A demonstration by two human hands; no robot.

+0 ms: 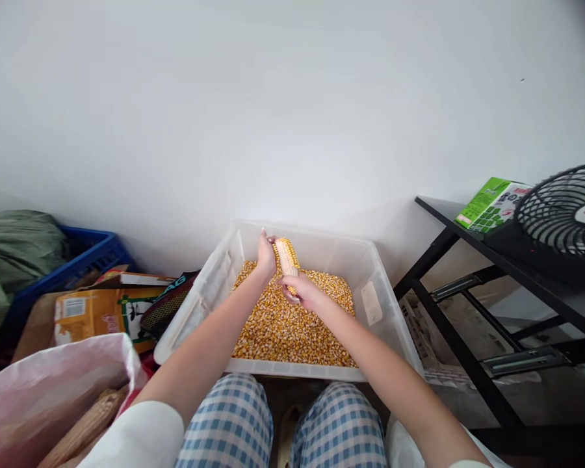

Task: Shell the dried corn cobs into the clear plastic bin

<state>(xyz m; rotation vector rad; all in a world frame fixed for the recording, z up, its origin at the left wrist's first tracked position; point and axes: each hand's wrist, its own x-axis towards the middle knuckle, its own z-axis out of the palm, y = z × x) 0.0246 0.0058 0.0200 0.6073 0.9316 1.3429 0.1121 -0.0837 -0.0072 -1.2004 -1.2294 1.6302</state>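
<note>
A corn cob, partly stripped to a pale core with yellow kernels along its right side, is held between my two hands. My left hand is closed around its far end, the fingers partly hidden behind it. Around the near end, my right hand is closed too. Both hands are above loose corn kernels that cover the bottom of a clear plastic bin before my knees.
At the left stand a white sack with bare cobs inside, an orange package and a blue crate. A black table at the right carries a fan and a green box. A white wall rises behind the bin.
</note>
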